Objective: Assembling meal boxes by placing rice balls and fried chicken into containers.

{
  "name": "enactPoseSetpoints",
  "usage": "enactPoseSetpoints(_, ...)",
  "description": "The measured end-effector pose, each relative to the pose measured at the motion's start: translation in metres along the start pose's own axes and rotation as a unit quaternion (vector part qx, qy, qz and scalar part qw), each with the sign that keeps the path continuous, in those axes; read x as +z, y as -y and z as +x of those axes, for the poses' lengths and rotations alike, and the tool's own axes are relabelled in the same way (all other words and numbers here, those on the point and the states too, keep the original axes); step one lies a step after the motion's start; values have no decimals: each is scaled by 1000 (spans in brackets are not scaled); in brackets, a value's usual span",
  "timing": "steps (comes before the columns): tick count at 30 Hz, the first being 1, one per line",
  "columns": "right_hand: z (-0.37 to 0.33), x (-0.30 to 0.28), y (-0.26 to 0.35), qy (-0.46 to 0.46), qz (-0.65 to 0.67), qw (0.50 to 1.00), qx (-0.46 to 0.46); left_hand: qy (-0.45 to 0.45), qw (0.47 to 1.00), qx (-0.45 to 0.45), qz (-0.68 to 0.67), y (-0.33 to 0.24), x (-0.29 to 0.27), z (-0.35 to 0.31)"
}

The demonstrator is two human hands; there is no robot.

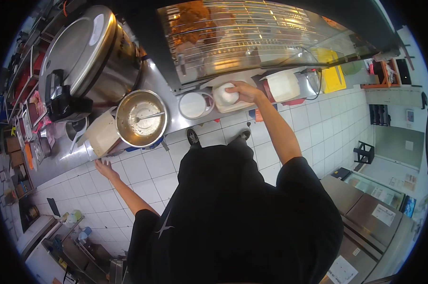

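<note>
My right hand (pixel 244 91) reaches over a cream tray (pixel 233 110) below the glass display case. Its fingers curl over a rounded white thing (pixel 227 95) whose kind I cannot make out. To the left of that tray stands a white cup with a handle (pixel 193 105). My left hand (pixel 106 169) hangs just off the counter's edge, fingers stretched out and holding nothing. Nearest to it is an off-white box (pixel 102 137). Beside the box sits a stained steel bowl (pixel 124 132) with a spoon (pixel 150 116) in it.
A large lidded steel cooker (pixel 88 52) stands at the back left. The lit display case (pixel 271 35) holds browned food on wire racks. On the right are a cream container (pixel 283 87) and a yellow board (pixel 333 79). White floor tiles (pixel 147 163) lie below the counter.
</note>
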State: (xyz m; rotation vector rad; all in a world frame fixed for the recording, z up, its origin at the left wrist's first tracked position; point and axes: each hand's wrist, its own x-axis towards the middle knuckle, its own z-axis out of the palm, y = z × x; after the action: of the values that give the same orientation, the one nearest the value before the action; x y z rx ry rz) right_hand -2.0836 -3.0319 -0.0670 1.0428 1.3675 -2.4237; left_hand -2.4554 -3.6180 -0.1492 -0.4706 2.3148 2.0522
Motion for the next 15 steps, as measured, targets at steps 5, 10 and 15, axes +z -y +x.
enactPoseSetpoints(5, -26, -28, 1, -4, 13, 999, -36, -28, 973, 7, 228, 21, 9, -79)
enactPoseSetpoints(10, -111, -77, -2, -44, 32, 993, -109, 248, 888, -211, 325, -17, 81, -242)
enactPoseSetpoints(15, -178, -194, 11, -94, 99, 985, -110, 508, 798, -141, 290, -33, 230, -377)
